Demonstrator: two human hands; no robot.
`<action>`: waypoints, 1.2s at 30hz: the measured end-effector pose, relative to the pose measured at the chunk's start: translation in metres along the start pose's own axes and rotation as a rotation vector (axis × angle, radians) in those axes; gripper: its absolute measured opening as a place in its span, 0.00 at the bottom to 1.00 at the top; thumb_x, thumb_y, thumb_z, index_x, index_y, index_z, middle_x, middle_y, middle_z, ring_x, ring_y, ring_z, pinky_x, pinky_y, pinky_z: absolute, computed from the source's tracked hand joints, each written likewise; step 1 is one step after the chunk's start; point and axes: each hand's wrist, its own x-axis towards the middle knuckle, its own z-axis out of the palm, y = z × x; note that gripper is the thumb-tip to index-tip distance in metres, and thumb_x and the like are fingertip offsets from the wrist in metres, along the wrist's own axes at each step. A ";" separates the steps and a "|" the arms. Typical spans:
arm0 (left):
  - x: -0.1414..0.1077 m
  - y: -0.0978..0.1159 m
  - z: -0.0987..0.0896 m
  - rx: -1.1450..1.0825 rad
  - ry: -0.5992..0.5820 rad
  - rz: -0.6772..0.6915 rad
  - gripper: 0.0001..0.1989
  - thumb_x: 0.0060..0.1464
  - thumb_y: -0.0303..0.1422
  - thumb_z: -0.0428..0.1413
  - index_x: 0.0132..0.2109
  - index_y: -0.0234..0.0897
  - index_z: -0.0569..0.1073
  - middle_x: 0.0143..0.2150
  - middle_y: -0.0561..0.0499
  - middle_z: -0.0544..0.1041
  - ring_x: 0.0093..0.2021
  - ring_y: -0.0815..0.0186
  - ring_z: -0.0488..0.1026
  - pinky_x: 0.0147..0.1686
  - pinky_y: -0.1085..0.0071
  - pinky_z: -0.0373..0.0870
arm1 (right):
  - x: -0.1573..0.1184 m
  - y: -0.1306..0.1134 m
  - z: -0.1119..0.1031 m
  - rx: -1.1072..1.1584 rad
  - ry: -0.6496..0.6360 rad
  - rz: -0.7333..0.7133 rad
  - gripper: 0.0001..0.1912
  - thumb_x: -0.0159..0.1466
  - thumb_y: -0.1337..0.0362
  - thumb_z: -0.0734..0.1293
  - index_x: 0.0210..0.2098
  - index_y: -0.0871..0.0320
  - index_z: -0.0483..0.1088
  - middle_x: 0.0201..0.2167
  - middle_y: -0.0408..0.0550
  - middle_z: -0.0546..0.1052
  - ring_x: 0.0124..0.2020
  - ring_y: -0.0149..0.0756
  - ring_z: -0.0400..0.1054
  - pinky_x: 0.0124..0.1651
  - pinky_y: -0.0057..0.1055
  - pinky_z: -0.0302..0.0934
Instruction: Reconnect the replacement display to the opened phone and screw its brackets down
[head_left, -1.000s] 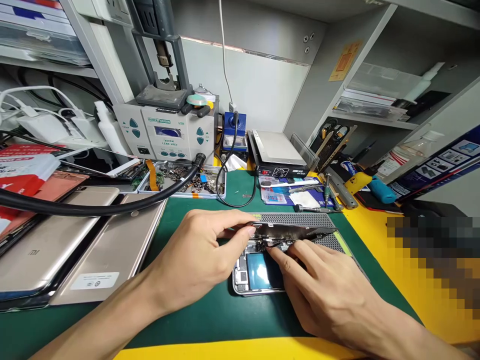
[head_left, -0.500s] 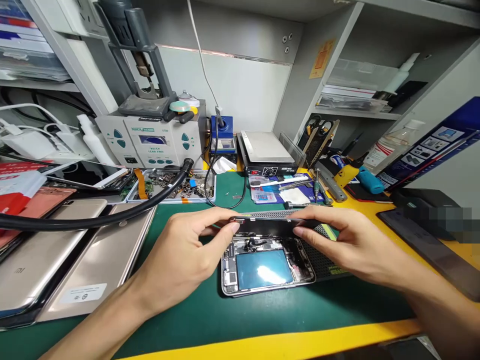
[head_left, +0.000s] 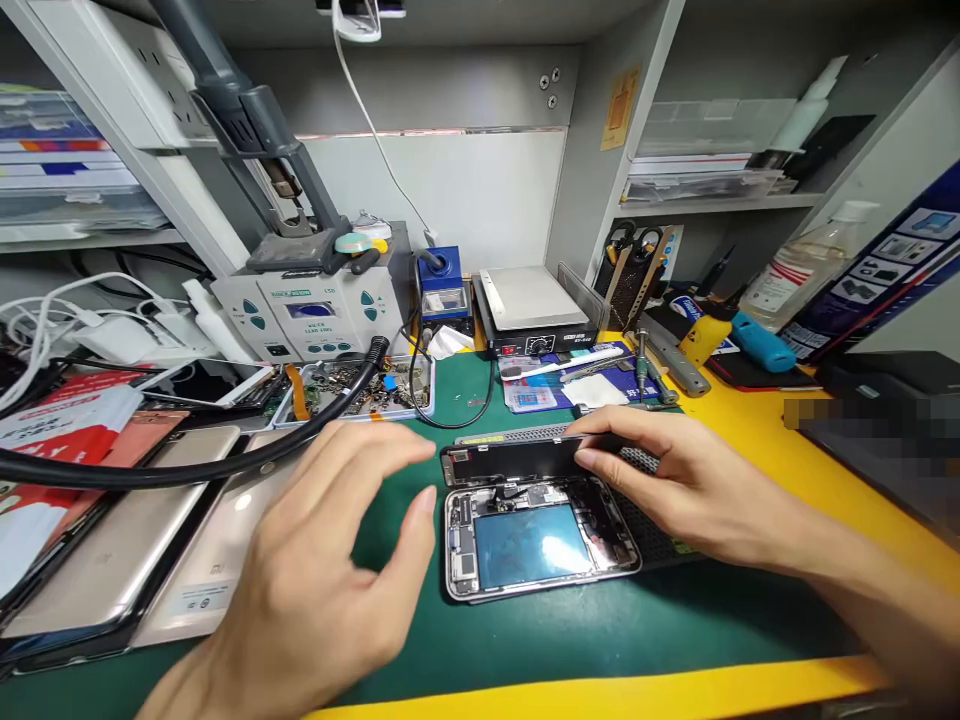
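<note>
An opened phone body (head_left: 465, 585) lies on the green mat, its battery (head_left: 525, 550) and inner parts showing. Along its far edge stands the phone screen (head_left: 517, 460), tilted up with its dark inner side toward me. My right hand (head_left: 675, 485) pinches the screen near its right end between thumb and fingers. To the left of the phone, my left hand (head_left: 330, 560) is off the screen, thumb and fingers apart, holding nothing. A dark perforated pad (head_left: 652, 520) sits behind and partly under the phone.
Several phones and tablets (head_left: 112, 550) lie at the left, under a black hose (head_left: 225, 468). Behind stand a hot-air station (head_left: 315, 310), a tray of circuit boards (head_left: 431, 400) and a heating plate (head_left: 525, 300). Bottles and tools, including a yellow bottle (head_left: 705, 335), crowd the right.
My left hand has let go of the screen's left end and moved left, toward me, with its fingers opening. My right hand keeps its hold. The camera view has shifted slightly.
</note>
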 end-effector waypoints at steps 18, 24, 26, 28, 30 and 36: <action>-0.011 0.009 0.024 0.107 -0.331 0.276 0.18 0.62 0.20 0.50 0.56 0.29 0.76 0.44 0.40 0.75 0.47 0.52 0.71 0.48 0.48 0.72 | 0.001 0.005 0.006 0.055 0.006 0.011 0.09 0.73 0.58 0.64 0.47 0.51 0.75 0.43 0.44 0.81 0.44 0.39 0.75 0.45 0.33 0.70; -0.010 0.008 0.030 0.101 -0.352 0.243 0.18 0.62 0.20 0.48 0.56 0.30 0.74 0.45 0.40 0.73 0.43 0.54 0.67 0.45 0.49 0.73 | -0.001 0.005 0.007 0.078 -0.007 0.031 0.10 0.73 0.57 0.64 0.48 0.51 0.74 0.43 0.43 0.81 0.44 0.39 0.74 0.45 0.33 0.68; -0.010 0.008 0.031 0.097 -0.354 0.239 0.18 0.62 0.20 0.48 0.56 0.31 0.74 0.46 0.40 0.73 0.43 0.54 0.66 0.43 0.51 0.73 | -0.001 0.005 0.007 0.086 -0.014 0.039 0.10 0.73 0.56 0.64 0.48 0.49 0.74 0.43 0.42 0.81 0.43 0.37 0.73 0.44 0.31 0.67; -0.010 0.008 0.031 0.092 -0.364 0.232 0.18 0.63 0.21 0.47 0.56 0.31 0.74 0.47 0.40 0.73 0.43 0.54 0.65 0.43 0.51 0.73 | -0.001 0.005 0.007 0.093 -0.016 0.042 0.09 0.74 0.56 0.63 0.48 0.48 0.74 0.43 0.40 0.80 0.43 0.36 0.73 0.44 0.29 0.66; -0.010 0.010 0.031 0.099 -0.385 0.220 0.19 0.62 0.21 0.47 0.56 0.31 0.74 0.47 0.41 0.72 0.44 0.54 0.65 0.43 0.51 0.73 | -0.001 0.005 0.007 0.100 -0.015 0.040 0.09 0.74 0.56 0.64 0.48 0.47 0.73 0.43 0.39 0.80 0.44 0.35 0.73 0.44 0.28 0.66; -0.014 0.013 0.032 0.093 -0.421 0.184 0.21 0.59 0.17 0.47 0.56 0.33 0.72 0.50 0.42 0.72 0.46 0.54 0.65 0.50 0.47 0.70 | 0.001 0.006 0.008 0.097 -0.015 0.023 0.07 0.74 0.58 0.64 0.48 0.45 0.73 0.43 0.36 0.80 0.43 0.32 0.73 0.45 0.26 0.65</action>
